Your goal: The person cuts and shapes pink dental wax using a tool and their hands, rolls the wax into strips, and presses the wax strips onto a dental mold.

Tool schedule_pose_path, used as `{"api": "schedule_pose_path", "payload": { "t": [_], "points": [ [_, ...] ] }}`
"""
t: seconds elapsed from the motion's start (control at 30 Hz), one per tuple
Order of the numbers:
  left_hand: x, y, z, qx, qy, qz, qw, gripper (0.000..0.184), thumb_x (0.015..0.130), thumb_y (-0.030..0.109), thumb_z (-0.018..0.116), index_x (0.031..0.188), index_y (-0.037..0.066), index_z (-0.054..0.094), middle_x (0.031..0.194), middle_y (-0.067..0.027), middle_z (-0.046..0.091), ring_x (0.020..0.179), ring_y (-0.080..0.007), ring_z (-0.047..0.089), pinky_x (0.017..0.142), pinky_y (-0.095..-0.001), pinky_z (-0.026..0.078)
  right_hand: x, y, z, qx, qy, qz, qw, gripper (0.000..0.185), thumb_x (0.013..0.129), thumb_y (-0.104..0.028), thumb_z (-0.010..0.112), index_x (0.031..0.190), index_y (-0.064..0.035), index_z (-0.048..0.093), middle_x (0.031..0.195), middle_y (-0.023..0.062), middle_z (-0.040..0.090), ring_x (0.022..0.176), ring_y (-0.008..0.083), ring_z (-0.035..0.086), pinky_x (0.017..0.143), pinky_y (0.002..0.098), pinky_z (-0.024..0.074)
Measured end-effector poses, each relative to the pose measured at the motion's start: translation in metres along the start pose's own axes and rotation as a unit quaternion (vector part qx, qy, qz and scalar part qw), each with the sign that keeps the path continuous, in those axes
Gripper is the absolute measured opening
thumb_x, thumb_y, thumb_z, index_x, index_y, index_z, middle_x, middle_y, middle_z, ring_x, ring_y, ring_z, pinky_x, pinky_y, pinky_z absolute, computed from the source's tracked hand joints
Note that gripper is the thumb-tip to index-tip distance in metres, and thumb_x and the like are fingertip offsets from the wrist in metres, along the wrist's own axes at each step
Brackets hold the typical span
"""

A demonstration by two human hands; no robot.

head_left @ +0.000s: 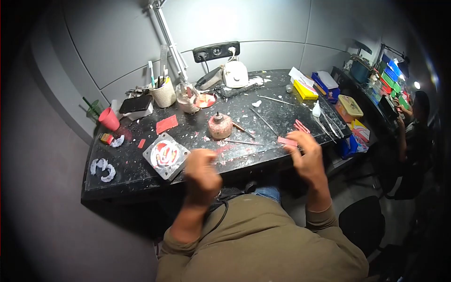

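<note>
My right hand pinches a small pink wax strip above the bench's front edge. Closed and smeared by motion, my left hand is just right of a square metal flask; a pinkish blur shows at its fingertips, too unclear to name. White and red material fills the flask's round middle. Between my hands and farther back stands a wax-spattered burner. A thin metal tool lies in front of it, and a larger pink wax sheet lies to its left.
The black bench is littered with scraps. Toward the back are a jar, a tool cup and a white device. Red-handled scissors and tweezers lie right. Another person sits at the far right.
</note>
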State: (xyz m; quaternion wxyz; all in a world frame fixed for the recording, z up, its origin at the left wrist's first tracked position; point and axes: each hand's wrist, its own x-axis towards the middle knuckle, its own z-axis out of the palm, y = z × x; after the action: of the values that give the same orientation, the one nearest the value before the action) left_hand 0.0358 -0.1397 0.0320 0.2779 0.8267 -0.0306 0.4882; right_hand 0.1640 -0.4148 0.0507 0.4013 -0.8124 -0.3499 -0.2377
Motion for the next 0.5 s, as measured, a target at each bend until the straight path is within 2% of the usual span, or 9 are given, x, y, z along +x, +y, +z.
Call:
{"api": "schedule_pose_path", "payload": {
  "t": [0.03, 0.07, 0.1, 0.17, 0.27, 0.3, 0.33, 0.37, 0.5],
  "points": [
    [-0.004, -0.025, -0.013, -0.006, 0.070, -0.035, 0.997, 0.015, 0.092, -0.010, 0.048, 0.092, -0.001, 0.060, 0.091, -0.0144, 0.063, 0.090, -0.0270, 0.063, 0.088, -0.0386, 0.053, -0.001, 0.026, -0.007, -0.060, 0.037, 0.020, 0.997, 0.020, 0.090, -0.008, 0.076, 0.107, 0.0002, 0.073, 0.110, 0.0192, 0.073, 0.104, 0.0393, 0.070, 0.096, 0.0446, 0.0540],
    [0.001, -0.036, -0.036, 0.035, 0.147, -0.051, 0.987, 0.019, 0.089, -0.014, 0.046, 0.094, -0.001, 0.059, 0.094, -0.0158, 0.064, 0.092, -0.0288, 0.064, 0.086, -0.0404, 0.052, -0.001, 0.042, -0.019, -0.077, 0.052, 0.089, 0.992, 0.019, 0.089, -0.008, 0.076, 0.106, 0.0005, 0.073, 0.108, 0.0197, 0.073, 0.103, 0.0396, 0.070, 0.095, 0.0451, 0.0539],
    [-0.001, -0.062, -0.056, 0.011, 0.202, -0.084, 0.976, 0.017, 0.102, -0.006, 0.046, 0.102, -0.002, 0.063, 0.099, -0.0138, 0.066, 0.097, -0.0252, 0.063, 0.090, -0.0392, 0.051, -0.002, 0.063, -0.032, -0.137, 0.071, 0.109, 0.982, 0.019, 0.089, -0.008, 0.076, 0.106, 0.0004, 0.073, 0.106, 0.0202, 0.073, 0.102, 0.0404, 0.069, 0.093, 0.0457, 0.0538],
    [-0.009, -0.113, -0.097, 0.071, 0.281, -0.143, 0.946, 0.023, 0.110, 0.006, 0.047, 0.113, -0.004, 0.067, 0.103, -0.0133, 0.067, 0.100, -0.0236, 0.063, 0.093, -0.0380, 0.050, -0.009, 0.105, -0.054, -0.215, 0.123, 0.173, 0.953, 0.022, 0.088, -0.011, 0.079, 0.107, -0.0008, 0.074, 0.105, 0.0205, 0.072, 0.101, 0.0409, 0.068, 0.092, 0.0467, 0.0532],
    [-0.033, -0.182, -0.128, 0.108, 0.202, -0.219, 0.949, 0.033, 0.114, 0.019, 0.047, 0.124, -0.005, 0.067, 0.108, -0.0115, 0.070, 0.095, -0.0207, 0.062, 0.090, -0.0370, 0.050, -0.011, 0.141, -0.074, -0.271, 0.058, 0.310, 0.909, 0.024, 0.085, -0.015, 0.084, 0.100, 0.0017, 0.075, 0.092, 0.0217, 0.075, 0.086, 0.0401, 0.073, 0.080, 0.0446, 0.0558],
    [-0.035, -0.188, -0.128, 0.093, 0.151, -0.228, 0.957, 0.032, 0.114, 0.021, 0.049, 0.118, -0.005, 0.067, 0.111, -0.0127, 0.073, 0.099, -0.0205, 0.065, 0.092, -0.0357, 0.051, -0.019, 0.165, -0.075, -0.251, 0.068, 0.284, 0.923, 0.023, 0.085, -0.016, 0.084, 0.098, 0.0011, 0.076, 0.089, 0.0210, 0.075, 0.085, 0.0383, 0.074, 0.079, 0.0442, 0.0558],
    [-0.037, -0.190, -0.120, -0.029, 0.148, -0.215, 0.965, 0.035, 0.115, 0.027, 0.049, 0.108, -0.004, 0.065, 0.114, -0.0158, 0.075, 0.103, -0.0217, 0.069, 0.096, -0.0353, 0.053, -0.021, 0.180, -0.076, -0.271, 0.057, 0.279, 0.919, 0.021, 0.085, -0.015, 0.083, 0.096, 0.0010, 0.076, 0.087, 0.0204, 0.075, 0.082, 0.0363, 0.074, 0.078, 0.0438, 0.0559],
    [-0.028, -0.170, -0.119, -0.063, 0.120, -0.235, 0.963, 0.039, 0.115, 0.032, 0.048, 0.101, -0.002, 0.061, 0.113, -0.0179, 0.076, 0.106, -0.0231, 0.072, 0.099, -0.0362, 0.053, -0.022, 0.190, -0.076, -0.261, 0.049, 0.273, 0.925, 0.017, 0.086, -0.014, 0.082, 0.094, 0.0004, 0.076, 0.085, 0.0193, 0.075, 0.080, 0.0339, 0.075, 0.075, 0.0427, 0.0559],
    [-0.030, -0.164, -0.112, -0.020, 0.131, -0.237, 0.962, 0.037, 0.117, 0.027, 0.042, 0.096, -0.001, 0.055, 0.100, -0.0199, 0.077, 0.091, -0.0239, 0.070, 0.085, -0.0394, 0.053, -0.021, 0.218, -0.082, -0.261, 0.025, 0.237, 0.935, 0.006, 0.087, -0.004, 0.077, 0.089, 0.0009, 0.074, 0.078, 0.0164, 0.073, 0.073, 0.0265, 0.072, 0.071, 0.0394, 0.0547]
  ]
}}
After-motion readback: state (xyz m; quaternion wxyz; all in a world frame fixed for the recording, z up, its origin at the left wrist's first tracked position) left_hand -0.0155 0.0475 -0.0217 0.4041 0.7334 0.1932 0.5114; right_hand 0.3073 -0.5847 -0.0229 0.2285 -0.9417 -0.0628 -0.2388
